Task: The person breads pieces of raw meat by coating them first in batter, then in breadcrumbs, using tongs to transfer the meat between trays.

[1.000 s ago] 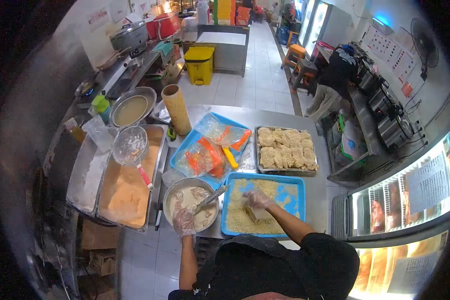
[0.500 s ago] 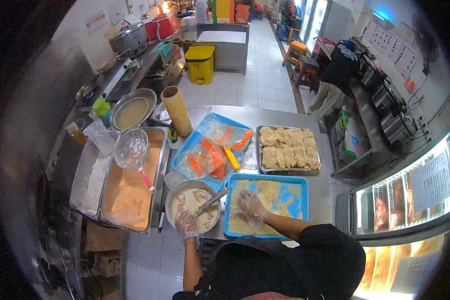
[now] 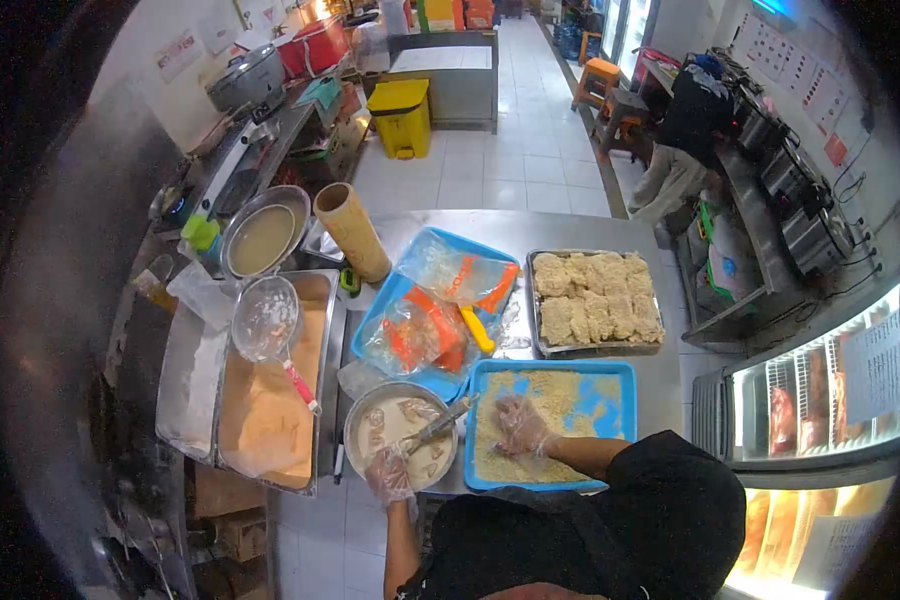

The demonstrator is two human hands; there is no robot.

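Observation:
My left hand (image 3: 389, 474), in a clear plastic glove, is at the near-left rim of a metal bowl (image 3: 351, 432). Its fingers curl in over the milky batter, close to the lower end of metal tongs (image 3: 440, 423) lying across the bowl. What those fingers hold, if anything, is hidden. Pieces of meat (image 3: 375, 420) sit in the batter. My right hand (image 3: 522, 427), gloved too, lies palm down with fingers apart on pale crumbs (image 3: 500, 465) in a blue tray (image 3: 628, 400). Whether a piece lies under the palm cannot be seen.
Behind the blue tray stands a metal tray of crumbed pieces (image 3: 595, 300). Plastic bags and a yellow-handled tool (image 3: 478, 330) fill another blue tray (image 3: 433, 237). Left are flour bins (image 3: 270, 430) with a strainer (image 3: 267, 320). A person (image 3: 692, 125) works at the right counter.
The view has shifted, so the table appears farther right and slightly lower. Both hands stay at the bowl and the crumb tray, with the right fingers slightly changed in pose.

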